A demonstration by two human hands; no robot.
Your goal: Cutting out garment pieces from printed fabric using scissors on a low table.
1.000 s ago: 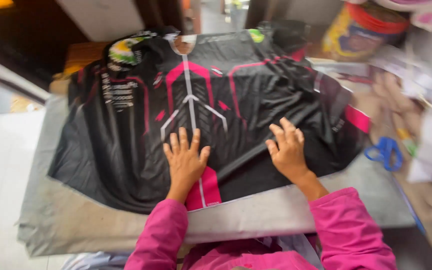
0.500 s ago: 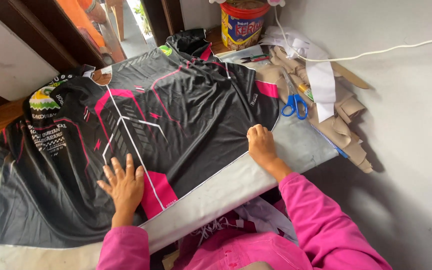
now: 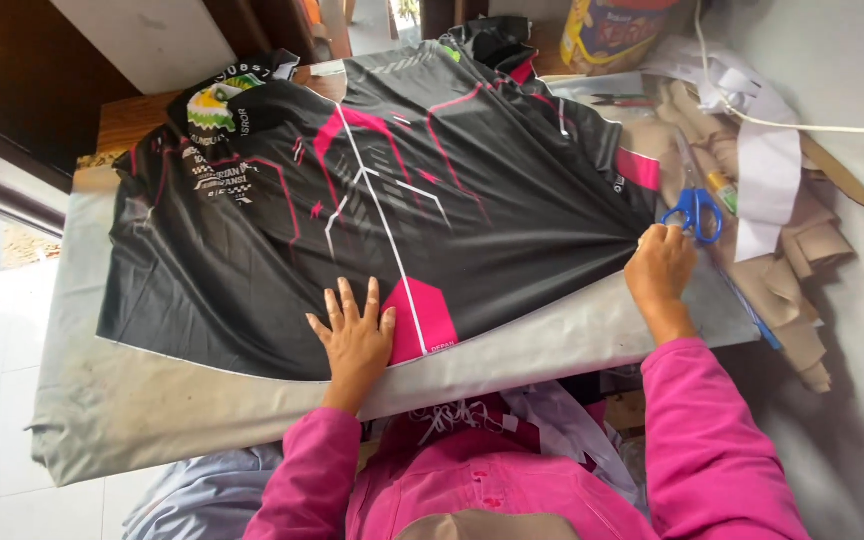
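A black printed fabric panel (image 3: pixel 452 210) with pink and white stripes lies spread over a grey padded table (image 3: pixel 152 410). My left hand (image 3: pixel 355 335) rests flat on its near edge, fingers apart, beside a pink patch. My right hand (image 3: pixel 660 265) pinches the fabric's right corner, where the cloth is pulled into creases. Blue-handled scissors (image 3: pixel 693 208) lie just beyond that hand on the table.
Brown paper pieces and white strips (image 3: pixel 767 190) pile up at the table's right side, with a white cord (image 3: pixel 812 125) above them. A yellow tub (image 3: pixel 612 35) stands at the far edge. A wall runs along the right. White floor tiles show at left.
My right hand slid right along the fabric edge to its corner near the scissors. My left hand stayed flat on the near edge. The camera view swung around.
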